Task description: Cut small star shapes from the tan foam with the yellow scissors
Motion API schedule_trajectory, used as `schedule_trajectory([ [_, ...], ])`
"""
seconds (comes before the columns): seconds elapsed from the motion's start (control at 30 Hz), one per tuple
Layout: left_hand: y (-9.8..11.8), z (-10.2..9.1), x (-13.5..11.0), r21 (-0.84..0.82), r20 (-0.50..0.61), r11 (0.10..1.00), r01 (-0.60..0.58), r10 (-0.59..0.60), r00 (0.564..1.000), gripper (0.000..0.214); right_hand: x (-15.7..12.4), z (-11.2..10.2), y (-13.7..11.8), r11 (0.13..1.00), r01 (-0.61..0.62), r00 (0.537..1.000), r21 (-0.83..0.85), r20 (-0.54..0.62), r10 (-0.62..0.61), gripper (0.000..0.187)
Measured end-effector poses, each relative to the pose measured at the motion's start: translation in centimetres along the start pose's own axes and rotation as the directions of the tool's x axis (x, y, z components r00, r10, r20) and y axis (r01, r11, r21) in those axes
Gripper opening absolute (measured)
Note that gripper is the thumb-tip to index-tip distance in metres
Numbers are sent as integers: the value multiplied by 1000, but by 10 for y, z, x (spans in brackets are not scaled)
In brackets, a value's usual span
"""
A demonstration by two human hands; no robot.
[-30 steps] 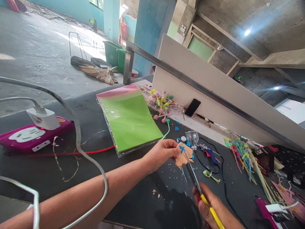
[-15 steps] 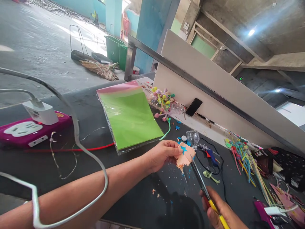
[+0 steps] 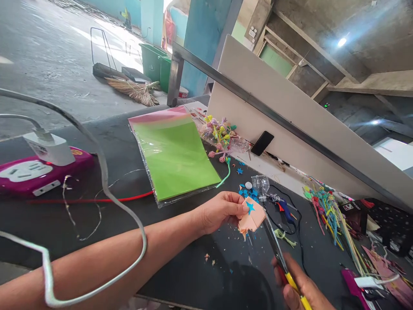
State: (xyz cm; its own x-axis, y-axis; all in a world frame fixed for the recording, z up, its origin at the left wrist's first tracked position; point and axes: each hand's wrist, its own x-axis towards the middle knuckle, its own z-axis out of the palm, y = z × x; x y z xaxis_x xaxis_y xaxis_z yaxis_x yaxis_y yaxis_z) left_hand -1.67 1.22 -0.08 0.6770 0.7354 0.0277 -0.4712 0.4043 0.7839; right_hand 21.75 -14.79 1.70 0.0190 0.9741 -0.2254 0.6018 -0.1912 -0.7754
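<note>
My left hand [image 3: 222,212] pinches a piece of peach-coloured paper [image 3: 255,218], with a small blue star [image 3: 250,208] lying on it by the thumb. The paper's lower edge is ragged. In my right hand [image 3: 298,280] is a pair of scissors [image 3: 276,246] with yellow and red handles, its blades pointing up at the paper's right edge. Whether the tips touch the paper is hard to tell. Blue paper bits [image 3: 247,193] lie on the black table just behind the paper, beside a cut-off clear plastic bottle top [image 3: 260,186].
A plastic-wrapped pack of green paper [image 3: 180,159] lies left of centre. Further left are a purple power strip [image 3: 64,172] and a white cable crossing above my forearm. At right are a blue glue gun [image 3: 285,211] and pipe cleaners [image 3: 332,215]. A phone [image 3: 263,143] leans against the white panel.
The paper has tilted slightly in my left hand, and its right edge now sits a little lower. The scissors have shifted slightly right and down. The camera view has moved a little.
</note>
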Motion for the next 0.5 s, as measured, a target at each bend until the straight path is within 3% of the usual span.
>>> schedule_trajectory([
  [0.23, 2, -2, 3, 30, -37, 998, -48, 50, 998, 25, 1, -3, 19, 993, 117, 993, -24, 16, -117, 57],
  [0.5, 1, 1, -1, 163, 20, 987, 1, -4, 1000, 27, 7, -4, -2, 990, 126, 991, -57, 44, -124, 56],
])
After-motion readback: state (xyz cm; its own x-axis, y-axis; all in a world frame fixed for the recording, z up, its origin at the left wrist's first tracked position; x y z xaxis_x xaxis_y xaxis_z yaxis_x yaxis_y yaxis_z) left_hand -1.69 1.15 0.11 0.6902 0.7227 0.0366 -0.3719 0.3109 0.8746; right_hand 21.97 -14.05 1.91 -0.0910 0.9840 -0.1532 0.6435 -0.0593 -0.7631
